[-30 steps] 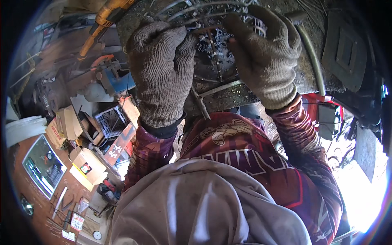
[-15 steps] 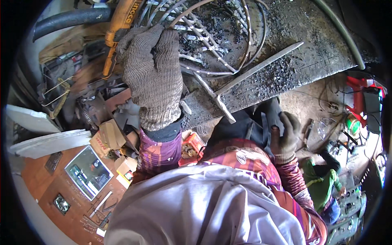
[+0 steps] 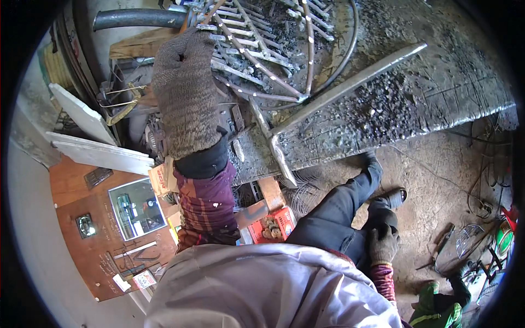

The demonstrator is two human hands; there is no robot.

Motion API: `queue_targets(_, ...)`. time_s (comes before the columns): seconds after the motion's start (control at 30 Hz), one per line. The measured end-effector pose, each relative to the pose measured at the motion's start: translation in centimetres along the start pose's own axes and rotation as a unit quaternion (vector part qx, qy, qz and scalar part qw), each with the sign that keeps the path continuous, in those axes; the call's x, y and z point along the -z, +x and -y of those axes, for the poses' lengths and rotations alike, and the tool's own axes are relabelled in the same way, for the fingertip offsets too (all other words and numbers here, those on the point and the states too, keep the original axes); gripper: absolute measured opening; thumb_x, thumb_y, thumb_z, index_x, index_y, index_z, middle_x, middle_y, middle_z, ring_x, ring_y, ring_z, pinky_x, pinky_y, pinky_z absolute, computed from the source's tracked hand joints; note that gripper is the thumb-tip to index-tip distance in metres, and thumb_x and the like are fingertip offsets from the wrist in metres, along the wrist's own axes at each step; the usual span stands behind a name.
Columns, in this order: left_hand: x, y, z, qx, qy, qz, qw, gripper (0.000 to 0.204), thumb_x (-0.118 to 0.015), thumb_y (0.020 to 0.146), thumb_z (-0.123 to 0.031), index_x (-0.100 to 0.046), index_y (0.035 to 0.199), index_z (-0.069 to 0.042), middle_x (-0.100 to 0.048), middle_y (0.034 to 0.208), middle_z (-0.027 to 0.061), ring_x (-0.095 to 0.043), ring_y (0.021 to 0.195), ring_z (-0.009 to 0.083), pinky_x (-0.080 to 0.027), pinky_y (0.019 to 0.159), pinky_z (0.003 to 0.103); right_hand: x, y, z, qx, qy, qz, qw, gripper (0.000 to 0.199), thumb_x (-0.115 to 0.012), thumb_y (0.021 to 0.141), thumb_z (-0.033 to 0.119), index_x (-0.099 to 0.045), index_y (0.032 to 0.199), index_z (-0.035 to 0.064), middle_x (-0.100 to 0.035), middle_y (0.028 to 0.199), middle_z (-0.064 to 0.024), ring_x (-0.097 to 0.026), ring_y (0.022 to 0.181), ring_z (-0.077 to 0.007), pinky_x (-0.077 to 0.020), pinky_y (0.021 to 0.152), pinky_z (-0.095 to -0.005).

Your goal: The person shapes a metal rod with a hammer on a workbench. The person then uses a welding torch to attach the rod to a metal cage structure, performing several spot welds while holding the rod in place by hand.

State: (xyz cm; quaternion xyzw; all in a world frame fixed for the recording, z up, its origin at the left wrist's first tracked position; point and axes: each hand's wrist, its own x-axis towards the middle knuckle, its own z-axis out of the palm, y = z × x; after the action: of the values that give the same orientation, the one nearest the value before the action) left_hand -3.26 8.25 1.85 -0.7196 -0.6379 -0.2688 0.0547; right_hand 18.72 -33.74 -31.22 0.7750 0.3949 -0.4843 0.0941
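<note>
1. The left hand [image 3: 183, 93], in a thick knitted glove, is reaching up to the near edge of the wire rack [image 3: 262, 49] lying on the sooty tabletop [image 3: 437, 93].
2. Only the back of that glove is showing; its fingers are curling away out of sight, so I cannot tell whether they are gripping a wire or just resting on it.
3. The rack's far side is running off the top of the picture.
4. An angled metal bar [image 3: 339, 90] is lying across the tabletop just right of the rack.
5. The right hand [image 3: 383, 243], gloved too, is sitting low on the dark trouser knee [image 3: 339, 218], fingers together and folded over the cloth, well apart from the rack.
6. A pale hood [image 3: 262, 290] is blocking the lower middle, hiding the right forearm.
</note>
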Motion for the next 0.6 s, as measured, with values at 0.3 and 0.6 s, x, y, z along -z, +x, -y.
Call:
queue_targets(0.3,-0.4,0.3,0.2,0.023,-0.063,-0.001,0.998,0.032,-0.069,0.098,-0.026,-0.076,0.112,0.002,-0.074,0.102,0.0132,-0.069,0.093,0.0239,-0.053,0.091,0.039,0.6,-1.3,0.2,0.005,0.049,-0.009,0.999,0.055,-0.072,0.092,0.046,-0.068,0.135,0.0131,-0.06,0.138,-0.027,-0.056,0.129,-0.0476,-0.0453,0.11,-0.0532)
queue_targets(0.6,-1.5,-0.6,0.8,0.001,-0.231,-0.013,0.973,0.024,-0.073,0.094,-0.01,-0.073,0.113,0.004,-0.068,0.109,0.0114,-0.064,0.103,0.0221,-0.048,0.098,0.035,0.9,-2.3,-3.2,-0.027,0.127,-0.079,0.988,0.047,-0.069,0.094,0.044,-0.074,0.128,0.0116,-0.068,0.127,-0.0273,-0.065,0.119,-0.0454,-0.0519,0.103,-0.0515)
